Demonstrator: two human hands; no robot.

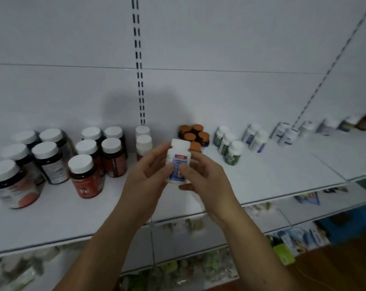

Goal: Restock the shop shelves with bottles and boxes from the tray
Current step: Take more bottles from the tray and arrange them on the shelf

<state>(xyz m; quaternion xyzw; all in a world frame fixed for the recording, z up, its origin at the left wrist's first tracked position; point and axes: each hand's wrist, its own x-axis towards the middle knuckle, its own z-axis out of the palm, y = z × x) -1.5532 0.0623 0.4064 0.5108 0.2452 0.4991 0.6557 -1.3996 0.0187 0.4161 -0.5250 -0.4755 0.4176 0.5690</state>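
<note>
- Bottle (pixel 178 158), white with a blue label, is upright between your hands above the shelf (pixel 272 181); left hand (pixel 145 173) and right hand (pixel 205 175) both grasp it.
- Placing step, I judge: carry it right to the similar blue-labelled bottles (pixel 255 139), label outward.

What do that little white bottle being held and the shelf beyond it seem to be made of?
The white bottle looks like opaque matt plastic: even white body and cap, no glare, with a printed label stuck on. The shelf seems to be white-painted sheet metal, judging by its thin front edge and soft sheen, though the coating hides the material itself.
</note>
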